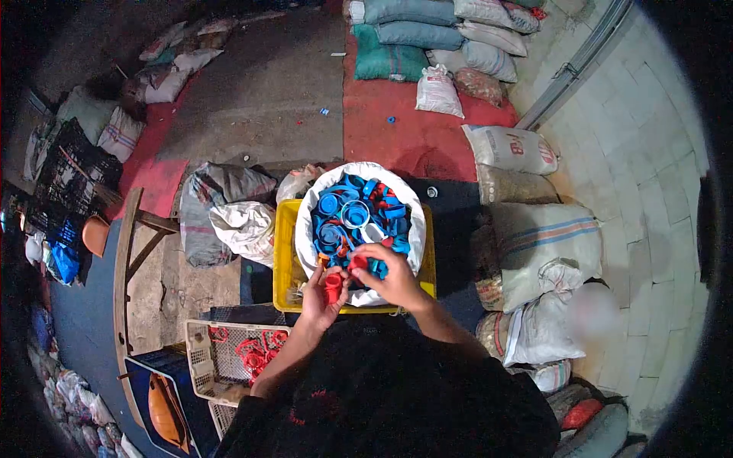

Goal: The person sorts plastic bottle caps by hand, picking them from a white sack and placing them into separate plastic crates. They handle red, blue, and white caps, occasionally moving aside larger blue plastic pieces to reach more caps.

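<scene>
The person's left hand (319,294) was clenched round a small red cap (333,288), held upright over the near rim of the white sack (416,229). Just beside it, the right hand (389,275) pinched another red piece (359,262) at its fingertips. Beyond both grips lay the heap of blue caps (343,217) filling the sack, which sat inside a yellow crate (284,263). Left of the left grip stood a pale crate (200,355) holding red rings (256,353). Farther off, open concrete floor (259,91) stretched to stacked sacks (427,34).
</scene>
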`<state>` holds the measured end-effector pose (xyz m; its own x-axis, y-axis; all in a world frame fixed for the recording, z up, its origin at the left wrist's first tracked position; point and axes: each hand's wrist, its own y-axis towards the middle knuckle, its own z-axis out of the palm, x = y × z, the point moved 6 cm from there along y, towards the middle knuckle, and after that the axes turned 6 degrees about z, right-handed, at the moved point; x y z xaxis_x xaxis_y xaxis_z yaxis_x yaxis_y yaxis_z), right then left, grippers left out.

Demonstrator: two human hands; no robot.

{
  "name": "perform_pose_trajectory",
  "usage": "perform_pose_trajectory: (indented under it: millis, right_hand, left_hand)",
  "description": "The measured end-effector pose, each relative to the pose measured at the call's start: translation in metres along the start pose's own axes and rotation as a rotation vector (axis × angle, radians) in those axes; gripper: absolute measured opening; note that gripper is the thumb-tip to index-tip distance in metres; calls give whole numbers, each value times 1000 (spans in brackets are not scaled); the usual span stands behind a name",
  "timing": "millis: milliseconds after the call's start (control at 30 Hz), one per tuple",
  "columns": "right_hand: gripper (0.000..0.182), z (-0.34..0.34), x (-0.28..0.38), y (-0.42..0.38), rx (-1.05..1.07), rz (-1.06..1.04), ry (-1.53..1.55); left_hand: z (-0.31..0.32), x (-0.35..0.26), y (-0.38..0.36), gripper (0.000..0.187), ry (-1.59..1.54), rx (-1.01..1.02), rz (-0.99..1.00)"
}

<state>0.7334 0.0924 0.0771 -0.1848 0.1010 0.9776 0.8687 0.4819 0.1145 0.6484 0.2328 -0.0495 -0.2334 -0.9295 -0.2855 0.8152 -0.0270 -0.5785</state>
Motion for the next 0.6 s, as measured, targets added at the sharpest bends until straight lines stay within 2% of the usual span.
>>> perform_pose_trajectory:
  millis: [33,67,100,167,200,267,333,367,433,533,600]
  right_hand:
    - [35,7,-3,-4,66,-115,-100]
    - [28,18,-15,-9,164,-21,-107]
    - [28,25,-7,-11,168,-122,-284]
    - [24,42,-11,-19,228,-317,-577]
    - [23,44,-8,-20,249,-328,-584]
    - [20,47,0,-21,295,-355,-596]
    - [19,34,0,-13,237,-278,-441]
    - [19,24,-8,-9,194,-207,-375]
    - [21,1,-29,0,64,-67,-336]
    - [56,-33,-62,8,-230,-17,-758]
    - [64,-28,-81,14,-170,-55,-852]
  left_hand:
    - [11,1,-4,46,10,-43,2]
    - [16,1,-6,47,21,-85,4]
    - [18,2,-2,48,62,75,-11]
    - [8,8,3,48,-47,105,-41]
    - [8,10,4,47,-101,118,-57]
    - [0,8,5,45,-11,42,-12]
    - [-11,4,1,44,42,18,54]
    - [-20,1,2,42,73,74,30]
    - [-25,-4,-1,33,-11,73,50]
    - [-27,-9,-4,28,-84,82,70]
    - [-29,-8,-5,25,-101,100,75]
